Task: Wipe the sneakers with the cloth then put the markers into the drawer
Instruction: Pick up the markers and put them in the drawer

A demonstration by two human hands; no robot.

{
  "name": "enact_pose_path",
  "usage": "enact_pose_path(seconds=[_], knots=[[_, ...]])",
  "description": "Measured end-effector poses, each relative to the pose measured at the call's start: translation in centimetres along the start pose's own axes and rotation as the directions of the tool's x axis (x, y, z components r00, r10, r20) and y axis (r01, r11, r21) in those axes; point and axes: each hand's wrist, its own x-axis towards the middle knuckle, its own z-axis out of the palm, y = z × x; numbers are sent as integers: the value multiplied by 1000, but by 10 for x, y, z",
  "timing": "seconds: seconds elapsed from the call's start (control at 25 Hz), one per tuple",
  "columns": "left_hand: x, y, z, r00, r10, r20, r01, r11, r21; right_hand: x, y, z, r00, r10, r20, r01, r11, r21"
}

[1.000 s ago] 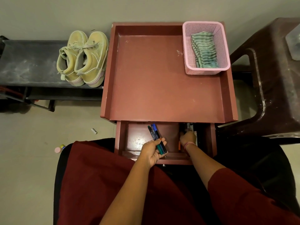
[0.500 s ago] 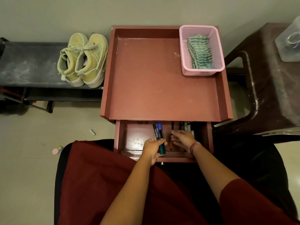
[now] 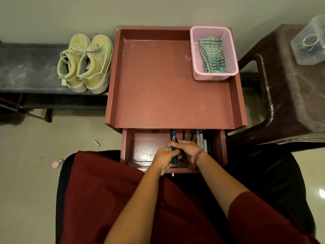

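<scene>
Markers: a small bunch, dark-bodied, in my left hand, fingers curled closed around them, tips pointing away from me over the open drawer. My right hand meets the bunch from the other side, thumb and fingers pinched on one marker. More pens lie along the drawer's right wall, just beside my right wrist. Drawer's left half bare. Above it, the red tray-top table; pink basket in its far right corner, striped cloth inside. Sneakers paired on the dark bench, left of the table. Brown stool on the right, with a clear container on it.
</scene>
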Motion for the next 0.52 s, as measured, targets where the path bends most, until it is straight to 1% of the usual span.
enact_pose_path(seconds=[0.08,0.16,0.2,0.24,0.28,0.32,0.36,0.4,0.44,0.48,0.52], knots=[[6,-3,0,998,-8,-66,8,1000,-9,10,-1,2,992,-1,-128,-3,999,-34],[13,-7,1,981,12,-194,-17,1000,-24,21,-2,0,958,-7,-286,-22,995,-97],[14,-7,1,961,62,-268,-54,998,34,25,-3,-1,936,-24,-351,-26,990,-138],[14,-6,1,933,160,-324,-106,978,177,29,-3,0,917,-40,-398,-38,981,-188],[14,-4,-3,898,287,-332,-148,910,387,34,-2,1,903,-59,-425,-52,968,-245],[14,-3,-7,869,403,-289,-172,792,586,37,-3,3,894,-75,-442,-77,945,-317],[12,-2,-13,850,474,-228,-179,668,722,37,-4,7,888,-94,-450,-101,915,-390],[12,-2,-20,838,515,-181,-172,564,808,38,-5,11,887,-105,-450,-121,886,-447],[11,-4,-27,828,536,-167,-148,496,856,40,-3,13,887,-133,-442,-122,857,-501],[9,-4,-33,811,560,-171,-127,453,882,42,-2,14,888,-152,-434,-123,831,-543],[8,-5,-36,797,576,-182,-108,433,895,43,-1,14,883,-183,-432,-121,800,-588]])
